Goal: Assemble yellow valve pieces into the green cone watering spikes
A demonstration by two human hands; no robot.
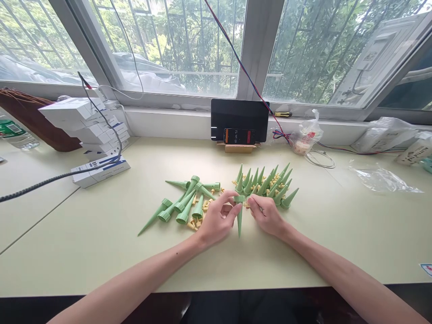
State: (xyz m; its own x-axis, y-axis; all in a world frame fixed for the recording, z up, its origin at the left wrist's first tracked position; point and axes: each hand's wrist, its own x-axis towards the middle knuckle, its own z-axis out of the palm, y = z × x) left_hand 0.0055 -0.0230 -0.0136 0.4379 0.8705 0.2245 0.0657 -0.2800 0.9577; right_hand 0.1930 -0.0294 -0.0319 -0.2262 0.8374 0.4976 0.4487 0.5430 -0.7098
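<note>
Pale table [111, 256], green spike [239, 223] tip-down

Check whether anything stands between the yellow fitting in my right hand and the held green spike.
Nothing visible does: your right hand pinches the yellow fitting close beside the green spike, which your left hand holds point down.

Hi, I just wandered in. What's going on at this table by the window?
A person is handling small plastic parts. The left hand holds a green spike point down by its wide cap, while the right hand pinches a small yellow piece beside that cap. To the left, loose green spikes lie in a pile with more yellow pieces. Beyond the right hand, a group of spikes stands points up, with yellow bits showing among them.
</note>
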